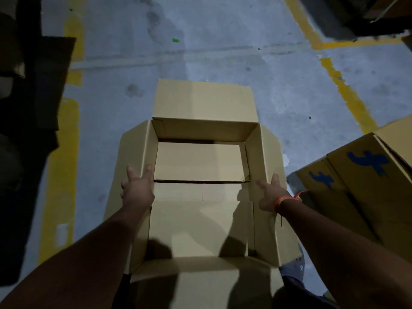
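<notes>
An open tan cardboard box [204, 103] stands on the grey floor right below me, all its top flaps spread outward. Inside, one bottom flap lies flat at the far half. My left hand [136, 186] straddles the top edge of the left wall, thumb inside and fingers on the outer flap. My right hand [270, 192], with an orange thread at the wrist, holds the right wall the same way, thumb inside. The box holds nothing that I can see.
More tan boxes with blue marks [365, 175] stand close at the right. Dark flat cardboard and shelving [33, 103] fill the left edge. Yellow painted lines [347, 94] cross the concrete floor. A small green scrap [175, 40] lies far ahead.
</notes>
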Action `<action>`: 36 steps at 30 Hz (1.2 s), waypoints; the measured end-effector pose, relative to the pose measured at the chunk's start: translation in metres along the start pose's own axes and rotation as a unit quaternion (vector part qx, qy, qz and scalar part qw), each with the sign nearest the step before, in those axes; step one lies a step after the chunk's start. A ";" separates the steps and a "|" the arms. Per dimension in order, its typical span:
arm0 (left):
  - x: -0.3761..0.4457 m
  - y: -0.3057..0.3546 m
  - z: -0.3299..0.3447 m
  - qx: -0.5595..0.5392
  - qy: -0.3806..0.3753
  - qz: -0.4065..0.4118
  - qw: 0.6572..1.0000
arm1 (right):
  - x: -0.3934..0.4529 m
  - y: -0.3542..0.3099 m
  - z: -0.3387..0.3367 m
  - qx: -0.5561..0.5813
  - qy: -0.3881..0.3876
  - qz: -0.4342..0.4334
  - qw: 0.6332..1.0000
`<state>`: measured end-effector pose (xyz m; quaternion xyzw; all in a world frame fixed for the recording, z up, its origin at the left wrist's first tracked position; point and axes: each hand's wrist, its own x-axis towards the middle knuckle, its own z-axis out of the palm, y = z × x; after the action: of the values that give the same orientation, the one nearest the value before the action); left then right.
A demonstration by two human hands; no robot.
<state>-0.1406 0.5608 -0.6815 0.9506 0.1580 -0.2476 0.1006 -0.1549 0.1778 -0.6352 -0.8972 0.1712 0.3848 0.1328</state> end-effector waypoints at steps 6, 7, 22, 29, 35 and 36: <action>-0.009 0.013 -0.010 0.014 0.046 0.017 0.999 | -0.001 -0.009 0.017 -0.065 0.032 0.035 0.997; -0.012 0.015 -0.012 0.010 0.058 0.021 0.998 | -0.005 -0.012 0.020 -0.093 0.054 0.030 0.994; -0.115 0.033 -0.161 -0.145 0.116 0.053 0.981 | -0.143 -0.142 0.036 -0.043 0.009 -0.300 0.953; -0.179 0.025 -0.210 -0.193 0.181 0.066 0.962 | -0.203 -0.163 0.055 -0.084 -0.093 -0.256 0.959; -0.205 0.022 -0.225 -0.242 0.194 0.044 0.949 | -0.233 -0.157 0.068 -0.233 -0.253 -0.210 0.915; -0.207 0.021 -0.226 -0.242 0.194 0.046 0.950 | -0.235 -0.158 0.070 -0.231 -0.271 -0.200 0.913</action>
<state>-0.2055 0.5499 -0.3814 0.9338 0.1858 -0.0077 0.3058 -0.2867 0.3946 -0.4925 -0.7797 -0.1481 0.6072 0.0368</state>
